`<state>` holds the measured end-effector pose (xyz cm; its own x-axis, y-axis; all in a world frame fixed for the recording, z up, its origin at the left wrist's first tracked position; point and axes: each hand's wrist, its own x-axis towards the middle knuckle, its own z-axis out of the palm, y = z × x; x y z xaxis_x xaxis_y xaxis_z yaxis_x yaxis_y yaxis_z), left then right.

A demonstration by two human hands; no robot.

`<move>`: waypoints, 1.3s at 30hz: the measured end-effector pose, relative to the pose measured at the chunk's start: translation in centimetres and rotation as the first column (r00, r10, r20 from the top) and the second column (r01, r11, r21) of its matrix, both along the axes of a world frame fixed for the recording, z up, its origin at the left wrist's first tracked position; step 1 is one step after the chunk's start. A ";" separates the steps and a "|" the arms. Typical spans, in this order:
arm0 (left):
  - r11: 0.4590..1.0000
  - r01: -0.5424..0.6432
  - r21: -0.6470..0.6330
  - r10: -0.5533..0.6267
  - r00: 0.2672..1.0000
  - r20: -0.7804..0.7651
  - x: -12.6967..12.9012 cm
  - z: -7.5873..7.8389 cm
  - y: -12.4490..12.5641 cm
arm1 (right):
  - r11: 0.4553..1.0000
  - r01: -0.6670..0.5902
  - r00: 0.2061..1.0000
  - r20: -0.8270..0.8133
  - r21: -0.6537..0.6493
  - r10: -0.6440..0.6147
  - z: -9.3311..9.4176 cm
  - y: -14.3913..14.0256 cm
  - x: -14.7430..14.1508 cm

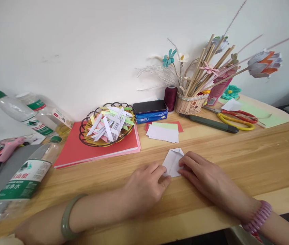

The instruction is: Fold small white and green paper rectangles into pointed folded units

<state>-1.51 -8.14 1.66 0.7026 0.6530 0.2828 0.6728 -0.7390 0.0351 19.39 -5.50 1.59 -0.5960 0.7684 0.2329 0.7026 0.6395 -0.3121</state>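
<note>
While the folded white paper (173, 162) lay flat on the wooden table (249, 163), just in front of a small stack of cut sheets (163, 132), it was pinned from both sides. The left hand (144, 189) was curled, its fingertips pressed on the paper's lower left corner; the right hand (206, 177) was laid flatter, fingers extended onto the right edge, nothing gripped in either. For a clean crease, the edges would best be matched first, one hand kept as an anchor, and pressure run outward from the middle of the fold. A wire basket of paper strips (108, 127) stood well apart.
</note>
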 end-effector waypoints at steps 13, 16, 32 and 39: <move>0.978 0.125 0.168 -0.118 0.992 -0.052 -1.0 0.0 1.7 | 0.902 -0.346 0.935 0.179 0.260 0.307 0.0 -2.1 2.2; 0.975 0.103 0.196 -0.095 0.994 -0.050 -1.1 0.0 1.8 | 0.913 -0.339 0.938 0.151 0.228 0.311 -0.3 -3.6 0.9; 0.945 0.288 0.156 -0.295 0.955 0.024 -1.8 -0.4 3.3 | 0.992 0.129 0.990 -0.051 0.003 -0.129 1.0 0.4 -0.4; 0.938 0.324 0.123 -0.322 0.946 -0.040 -2.5 -0.2 4.4 | 0.987 0.142 0.987 -0.063 -0.071 -0.147 0.5 1.1 -1.4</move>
<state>-4.01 -3.74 1.41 0.8758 0.3498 0.3326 0.3967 -0.9142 -0.0832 17.96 -4.38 2.09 -0.4623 0.8604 0.2145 0.7620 0.5092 -0.4002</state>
